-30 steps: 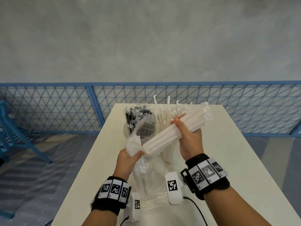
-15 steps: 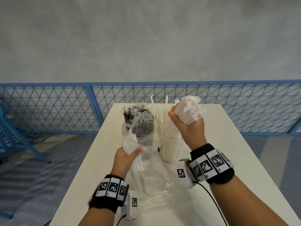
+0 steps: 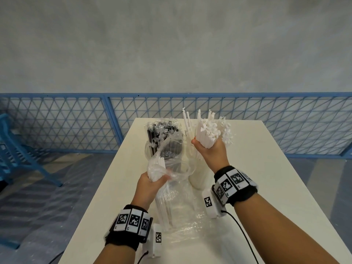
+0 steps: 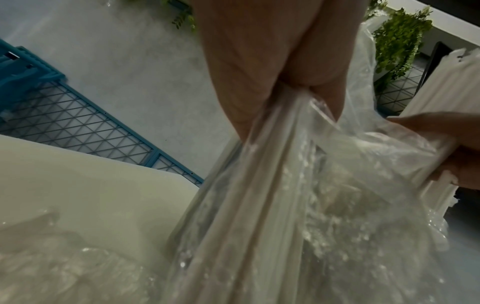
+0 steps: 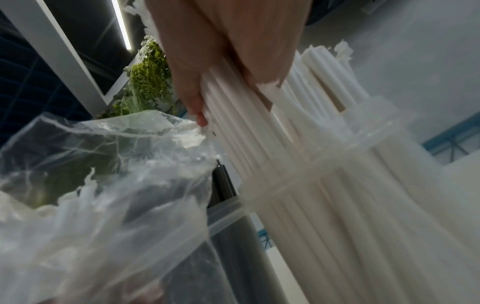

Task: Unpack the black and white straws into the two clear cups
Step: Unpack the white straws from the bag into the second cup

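Note:
My right hand (image 3: 208,149) grips a thick bundle of white straws (image 3: 209,132), held upright with its lower ends inside the right clear cup (image 3: 198,178). In the right wrist view the white straws (image 5: 259,127) run down into that clear cup (image 5: 324,174), which holds other white straws. My left hand (image 3: 152,181) clutches the bunched clear plastic bag (image 3: 169,164), seen close as the plastic bag (image 4: 298,185) in the left wrist view. Behind the bag stands the left clear cup (image 3: 147,149) full of black straws (image 3: 162,134).
More white straws in plastic wrap (image 3: 165,204) lie on the white table (image 3: 266,168) between my forearms. A blue mesh fence (image 3: 76,122) runs behind the table, and a blue chair (image 3: 17,149) stands on the floor to the left.
My right hand pulled the white bundle free of the bag, swung it from slanted to upright and lowered it into the right cup. My left hand kept the emptied bag and dropped slightly.

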### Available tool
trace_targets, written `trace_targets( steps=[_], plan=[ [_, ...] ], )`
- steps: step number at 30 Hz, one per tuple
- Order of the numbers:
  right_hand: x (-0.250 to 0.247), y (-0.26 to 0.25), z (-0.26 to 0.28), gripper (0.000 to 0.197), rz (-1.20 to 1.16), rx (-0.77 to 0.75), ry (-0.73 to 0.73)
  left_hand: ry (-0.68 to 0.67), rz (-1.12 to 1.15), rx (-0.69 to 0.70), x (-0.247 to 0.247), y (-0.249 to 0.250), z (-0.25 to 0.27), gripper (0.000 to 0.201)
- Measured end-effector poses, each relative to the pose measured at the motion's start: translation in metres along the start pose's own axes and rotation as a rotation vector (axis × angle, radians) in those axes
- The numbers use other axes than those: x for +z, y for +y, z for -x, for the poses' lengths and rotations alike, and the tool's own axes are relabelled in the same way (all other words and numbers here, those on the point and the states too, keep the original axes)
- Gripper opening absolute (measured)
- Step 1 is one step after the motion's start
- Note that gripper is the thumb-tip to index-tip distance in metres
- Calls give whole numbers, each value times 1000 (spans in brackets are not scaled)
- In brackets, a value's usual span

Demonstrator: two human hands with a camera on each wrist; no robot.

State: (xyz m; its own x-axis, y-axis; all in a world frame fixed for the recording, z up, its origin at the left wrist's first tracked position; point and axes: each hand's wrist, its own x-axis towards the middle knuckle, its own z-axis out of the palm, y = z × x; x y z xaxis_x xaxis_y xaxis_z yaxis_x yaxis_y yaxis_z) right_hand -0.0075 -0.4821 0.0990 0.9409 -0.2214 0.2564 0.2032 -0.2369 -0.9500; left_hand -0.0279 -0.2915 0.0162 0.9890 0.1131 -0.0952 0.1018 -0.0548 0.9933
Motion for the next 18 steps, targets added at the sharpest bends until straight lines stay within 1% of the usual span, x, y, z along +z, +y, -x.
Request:
trace_targets(
  steps=[1, 2, 3, 5, 7, 8, 9, 11, 13, 15, 18],
  plan=[
    [-1, -1, 0, 23, -17, 0, -6, 0, 0, 2, 0, -1, 0, 14],
    [-1, 1, -1, 28, -25, 3, -2, 1, 1, 3, 0, -1, 0, 16],
    [-1, 2, -1, 29, -29, 1, 8, 0, -1, 6, -1, -1, 0, 17],
    [1, 1, -2, 26, -19, -17, 29, 3, 4, 12, -2, -2, 1, 18],
    [2, -5, -6, 41, -8, -131, 101, 3, 8, 14, -3, -2, 0, 18],
    [2, -10, -10, 44, -5, -213, 130, 5, 12, 13, -4, -2, 0, 18],
    [3, -15, -13, 42, 6, -285, 140, 7, 13, 12, -4, -2, 0, 17],
    [5, -18, -18, 30, 58, -355, 122, 10, 13, 9, -4, -4, -1, 17],
    [7, -10, -20, 21, 129, -360, 102, 12, 20, 7, -3, -5, -2, 16],
    [5, 0, -21, 17, 140, -337, 93, 17, 28, 11, -4, -5, -2, 13],
    [2, 7, -20, 15, 146, -341, 85, 18, 30, 12, -6, -5, -2, 12]
  ],
)
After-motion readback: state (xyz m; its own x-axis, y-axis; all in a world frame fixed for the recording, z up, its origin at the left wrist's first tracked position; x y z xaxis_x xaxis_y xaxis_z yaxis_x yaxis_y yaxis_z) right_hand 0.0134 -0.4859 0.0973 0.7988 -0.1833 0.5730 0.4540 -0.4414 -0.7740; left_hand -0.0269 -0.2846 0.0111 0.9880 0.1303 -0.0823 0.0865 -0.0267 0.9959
